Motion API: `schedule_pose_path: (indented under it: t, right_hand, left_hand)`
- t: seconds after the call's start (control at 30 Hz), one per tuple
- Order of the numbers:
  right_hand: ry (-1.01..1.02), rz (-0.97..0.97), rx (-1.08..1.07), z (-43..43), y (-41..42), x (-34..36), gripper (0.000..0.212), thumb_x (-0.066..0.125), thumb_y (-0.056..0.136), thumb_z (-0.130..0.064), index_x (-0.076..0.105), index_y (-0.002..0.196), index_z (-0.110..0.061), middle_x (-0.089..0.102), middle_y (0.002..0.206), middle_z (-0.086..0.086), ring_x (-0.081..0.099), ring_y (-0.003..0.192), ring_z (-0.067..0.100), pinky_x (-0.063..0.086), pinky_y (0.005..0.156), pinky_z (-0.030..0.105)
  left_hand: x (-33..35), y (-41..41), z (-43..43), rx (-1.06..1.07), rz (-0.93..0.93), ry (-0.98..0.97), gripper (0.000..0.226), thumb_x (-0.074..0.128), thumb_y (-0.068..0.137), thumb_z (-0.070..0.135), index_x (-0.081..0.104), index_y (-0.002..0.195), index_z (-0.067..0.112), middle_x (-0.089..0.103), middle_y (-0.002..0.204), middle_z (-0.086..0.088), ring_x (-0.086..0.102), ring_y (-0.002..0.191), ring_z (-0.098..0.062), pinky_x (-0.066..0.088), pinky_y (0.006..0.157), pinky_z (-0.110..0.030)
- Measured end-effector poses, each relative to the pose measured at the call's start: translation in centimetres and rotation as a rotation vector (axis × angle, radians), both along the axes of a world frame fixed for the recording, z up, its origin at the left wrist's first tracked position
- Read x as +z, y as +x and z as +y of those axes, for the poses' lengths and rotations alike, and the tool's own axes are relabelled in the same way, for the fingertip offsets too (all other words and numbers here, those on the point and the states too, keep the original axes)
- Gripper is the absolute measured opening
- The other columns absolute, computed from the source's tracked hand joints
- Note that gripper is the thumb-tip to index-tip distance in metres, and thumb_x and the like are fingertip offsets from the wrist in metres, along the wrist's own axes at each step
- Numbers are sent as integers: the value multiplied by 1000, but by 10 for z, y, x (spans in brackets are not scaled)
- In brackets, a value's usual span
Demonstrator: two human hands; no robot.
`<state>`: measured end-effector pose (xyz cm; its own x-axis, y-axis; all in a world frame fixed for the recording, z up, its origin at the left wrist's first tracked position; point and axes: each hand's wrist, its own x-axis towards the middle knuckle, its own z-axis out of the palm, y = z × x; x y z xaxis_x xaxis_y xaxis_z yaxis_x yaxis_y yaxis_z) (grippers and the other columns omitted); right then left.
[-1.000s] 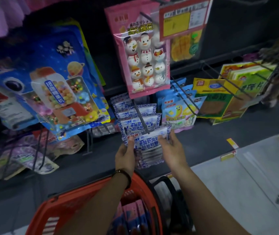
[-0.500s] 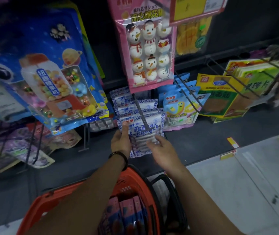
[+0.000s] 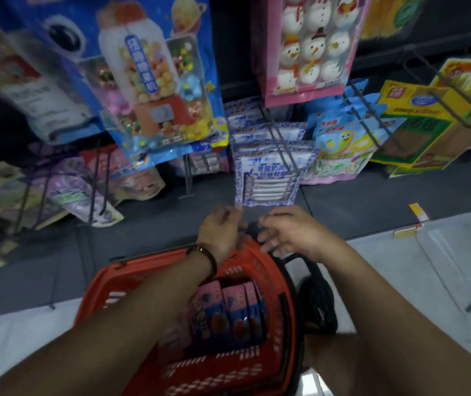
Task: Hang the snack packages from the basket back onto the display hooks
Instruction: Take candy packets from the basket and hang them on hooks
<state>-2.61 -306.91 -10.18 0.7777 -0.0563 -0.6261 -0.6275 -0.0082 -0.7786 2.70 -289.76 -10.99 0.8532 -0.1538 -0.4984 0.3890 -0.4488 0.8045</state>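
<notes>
Blue-and-white flat snack packet (image 3: 268,178) now hangs free on black wire hook (image 3: 282,150). Left hand (image 3: 222,232) and right hand (image 3: 294,232) have pulled back over red plastic basket (image 3: 119,278), fingers loose, empty. Pink-and-blue packets (image 3: 228,312) inside still need hanging.

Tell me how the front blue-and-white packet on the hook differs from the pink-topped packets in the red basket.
The blue-and-white packet hangs from a wire hook; the pink-topped packets stand on edge in the red basket. The blue-and-white packet is pale with a patterned blue border; the pink-topped packets are pink above, dark blue below. Both sit among identical packets.
</notes>
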Motion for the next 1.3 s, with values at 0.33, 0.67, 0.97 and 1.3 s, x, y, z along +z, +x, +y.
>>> schedule_pose_path:
  t: [0.33, 0.67, 0.97, 1.3]
  right_hand:
    - [-480, 233, 868, 123, -18, -77, 24, 59, 104, -28, 69, 89, -13, 65, 76, 5, 59, 73, 20, 42, 57, 24]
    - [-474, 400, 505, 194, -64, -230, 58, 70, 96, -51, 61, 138, -11, 64, 100, 0, 62, 86, 20, 54, 76, 34]
    - [-554, 469, 201, 226, -80, -259, 43, 56, 103, -45, 70, 121, -9, 59, 86, -1, 53, 74, 16, 42, 79, 34]
    - [-330, 393, 170, 235, -71, -241, 23, 64, 102, -34, 71, 106, -12, 71, 95, 10, 66, 85, 24, 53, 76, 37]
  left_hand:
    - [-18, -53, 215, -821, -95, 516, 18, 64, 98, 42, 74, 104, 28, 78, 106, 7, 70, 98, -7, 51, 84, -30]
    - [-26, -15, 244, -988, 17, 632, 33, 52, 108, 37, 70, 121, 12, 72, 121, -8, 67, 111, -29, 44, 80, -28]
    - [-40, 12, 247, -976, 53, 655, 42, 50, 105, 53, 62, 133, 24, 67, 127, -2, 62, 113, -25, 51, 102, -40]
    - [-40, 6, 240, -946, 71, 652, 38, 52, 106, 45, 68, 125, 16, 70, 126, -8, 65, 114, -29, 52, 100, -41]
